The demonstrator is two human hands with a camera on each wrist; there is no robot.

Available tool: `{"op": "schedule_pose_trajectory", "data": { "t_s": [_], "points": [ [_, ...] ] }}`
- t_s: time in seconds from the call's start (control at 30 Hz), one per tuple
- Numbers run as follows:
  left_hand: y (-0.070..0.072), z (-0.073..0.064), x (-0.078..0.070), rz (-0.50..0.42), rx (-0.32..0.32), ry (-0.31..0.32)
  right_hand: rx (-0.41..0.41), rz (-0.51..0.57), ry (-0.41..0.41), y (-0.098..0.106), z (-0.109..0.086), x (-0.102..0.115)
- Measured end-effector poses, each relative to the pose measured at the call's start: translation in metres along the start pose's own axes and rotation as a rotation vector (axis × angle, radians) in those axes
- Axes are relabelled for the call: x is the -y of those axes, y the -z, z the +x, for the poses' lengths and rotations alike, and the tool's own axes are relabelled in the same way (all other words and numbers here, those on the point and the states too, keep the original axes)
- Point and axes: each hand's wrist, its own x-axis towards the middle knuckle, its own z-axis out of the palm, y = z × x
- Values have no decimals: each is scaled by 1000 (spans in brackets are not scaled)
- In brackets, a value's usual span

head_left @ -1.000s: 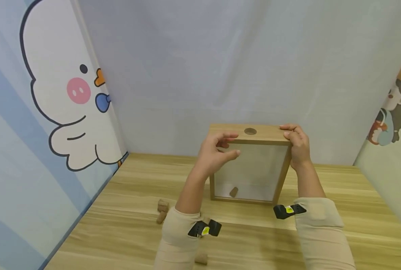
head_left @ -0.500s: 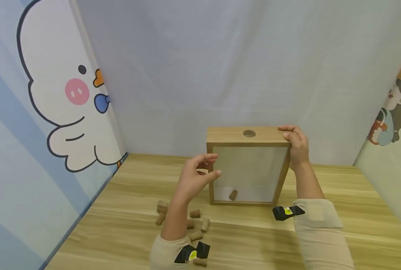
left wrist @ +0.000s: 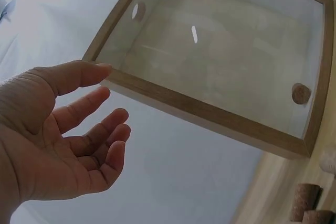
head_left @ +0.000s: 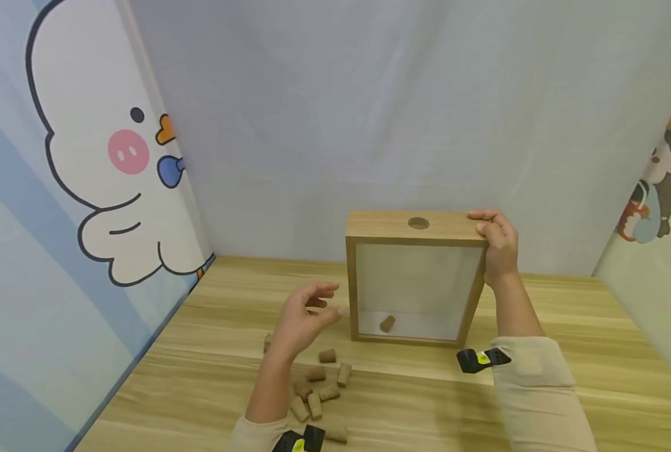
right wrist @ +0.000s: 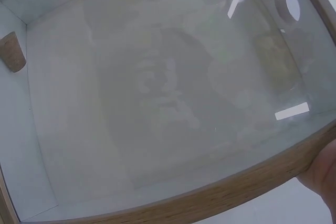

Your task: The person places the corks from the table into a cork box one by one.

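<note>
A wooden box frame with a clear front stands upright on the table, a round hole in its top side. One cork lies inside at the bottom; the left wrist view shows this cork through the pane. My right hand grips the frame's top right corner; only a little of that hand shows in the right wrist view. Left of the frame, my left hand is held in the air, fingers loosely bent, holding nothing. Several loose corks lie below and beside it.
The wood-grain table reaches back to a pale curtain. A cork is partly hidden behind the left hand. Printed cartoon fabric hangs at the left, with more at the right.
My left hand has come down and left from the frame's top edge toward the loose corks. The right hand stays on the corner. The cork inside has shifted slightly.
</note>
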Motion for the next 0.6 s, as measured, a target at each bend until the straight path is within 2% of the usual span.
{"op": "schedule_pose_trajectory", "data": {
  "t_s": [0.03,0.17,0.2,0.27,0.43,0.5,0.6],
  "points": [
    [2,-3,-2,5,-2,6,0,2,5,-1,0,0],
    [6,-7,12,76,10,-4,2,9,30,-1,3,0],
    [7,-8,16,98,19,-14,2,9,31,-1,3,0],
    [9,-7,36,157,49,-35,3,12,32,-1,3,0],
    [17,-16,62,276,149,-105,4,18,18,0,1,-2],
    [20,-21,69,288,176,-119,6,24,24,0,1,-2],
    [25,-28,79,293,185,-109,7,34,32,1,1,-3]
  ]
}}
